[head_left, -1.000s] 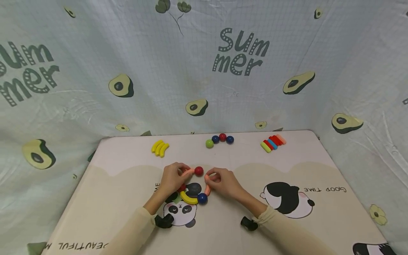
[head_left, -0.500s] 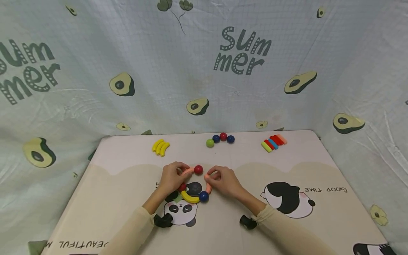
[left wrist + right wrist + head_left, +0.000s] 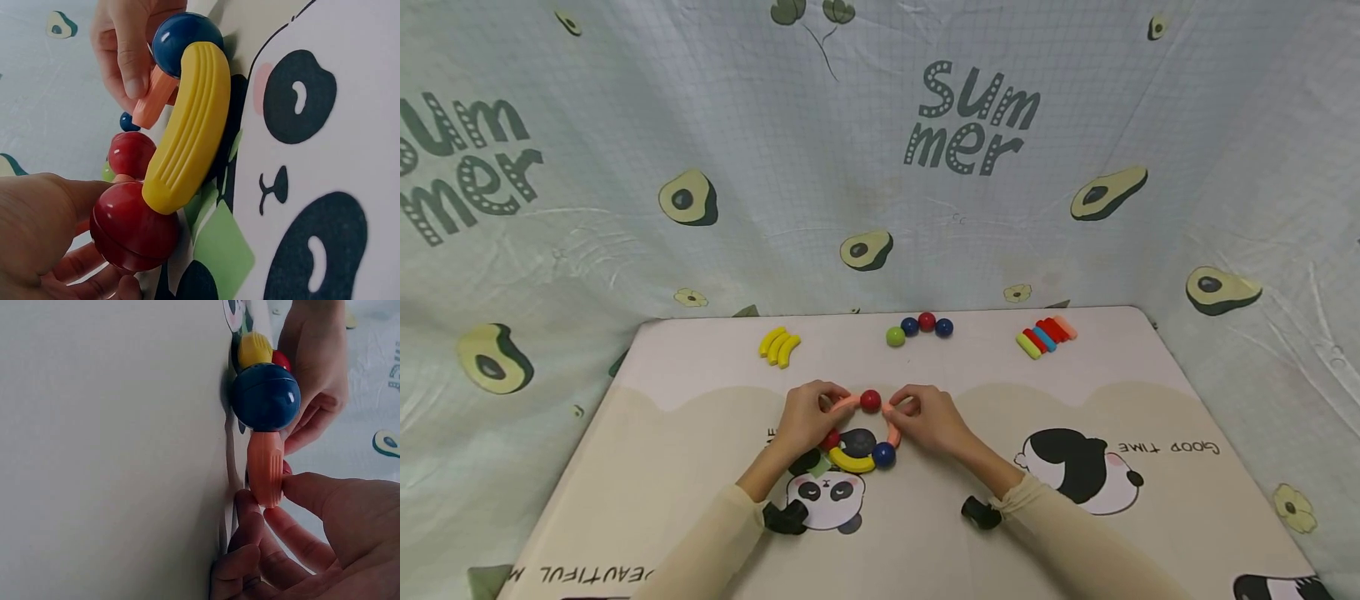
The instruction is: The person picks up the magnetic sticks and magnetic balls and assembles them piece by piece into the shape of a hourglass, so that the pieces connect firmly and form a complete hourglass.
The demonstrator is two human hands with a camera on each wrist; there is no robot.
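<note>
My left hand point(image 3: 809, 414) pinches a coral curved magnetic stick point(image 3: 847, 403). A red ball point(image 3: 870, 401) sits at that stick's right end; a second red ball point(image 3: 134, 228) is just below my left fingers. From this ball a yellow curved magnetic stick point(image 3: 194, 128) runs to a dark blue ball point(image 3: 265, 397). Joined to the blue ball is another coral curved stick point(image 3: 267, 462), whose free end my right hand point(image 3: 928, 418) pinches between thumb and fingers. Together the pieces form a near ring. Whether the right stick's end touches the upper red ball, I cannot tell.
Toward the table's far edge lie several yellow curved sticks point(image 3: 778, 347), a row of balls including a green ball point(image 3: 895, 337), and a bundle of coloured short sticks point(image 3: 1047, 336). A patterned cloth point(image 3: 775, 167) hangs behind the table point(image 3: 700, 467).
My right hand has shifted slightly away from me, bringing its coral stick's end closer to the upper red ball. The blue ball and yellow stick have moved up and right. My left hand stays nearly still.
</note>
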